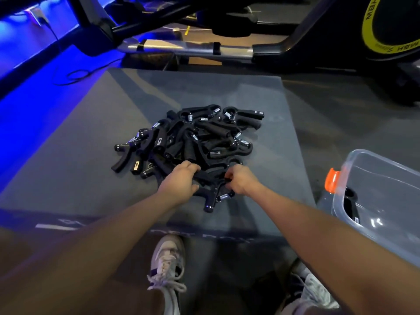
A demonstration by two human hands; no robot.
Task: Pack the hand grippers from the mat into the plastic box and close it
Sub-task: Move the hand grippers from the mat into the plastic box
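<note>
Blue light washes the floor on the far left, next to the grey mat [91, 142] that everything sits on. Middle of the mat there's a big messy pile of black hand grippers [193, 137] with little steel springs. At the near edge of that pile, the left hand [181, 180] has its fingers curled down around a gripper, and just beside it the right hand [241, 180] is curled around another one, both low on the heap. Off the mat's right side is the clear plastic box [386, 178], lid off, orange latch [331, 180] on its near-left end, with at least one gripper already lying inside. White sneakers [169, 262] show at the bottom.
</note>
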